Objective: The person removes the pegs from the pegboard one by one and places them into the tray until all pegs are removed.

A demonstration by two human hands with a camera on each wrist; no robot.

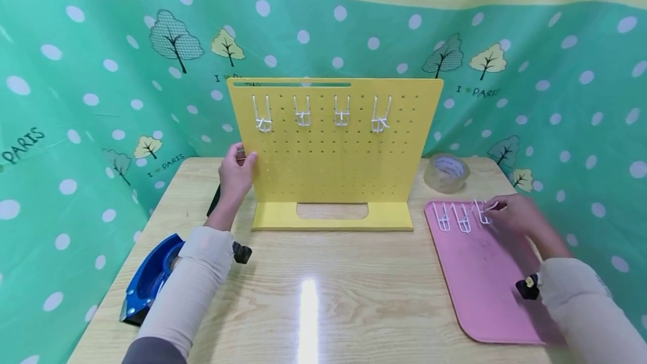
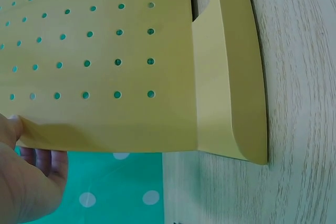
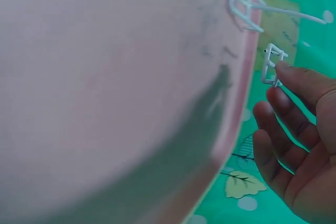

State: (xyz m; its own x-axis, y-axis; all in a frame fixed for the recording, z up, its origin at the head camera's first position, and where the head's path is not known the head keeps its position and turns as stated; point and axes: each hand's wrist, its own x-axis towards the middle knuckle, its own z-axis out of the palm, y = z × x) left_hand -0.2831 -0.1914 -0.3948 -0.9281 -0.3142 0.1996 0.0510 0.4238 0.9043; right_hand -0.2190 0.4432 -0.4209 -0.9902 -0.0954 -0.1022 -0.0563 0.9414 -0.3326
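We stretch both arms (image 1: 187, 285) forward and wide apart, our left hand (image 1: 236, 177) in a grip, our right hand (image 1: 516, 216) pinching between thumb (image 3: 305, 81) and fingers (image 3: 295, 114).

My left sleeve (image 1: 197, 274) hid part of a blue tool (image 1: 137, 290); my left forearm (image 1: 223, 215) covered part of a black thing (image 1: 214, 203) I couldn't identify. My right hand (image 1: 518, 217) hid part of a white hook (image 3: 265, 66). The wrist views cropped the yellow pegboard (image 2: 131, 124) and the blurred pink tray (image 3: 105, 77).
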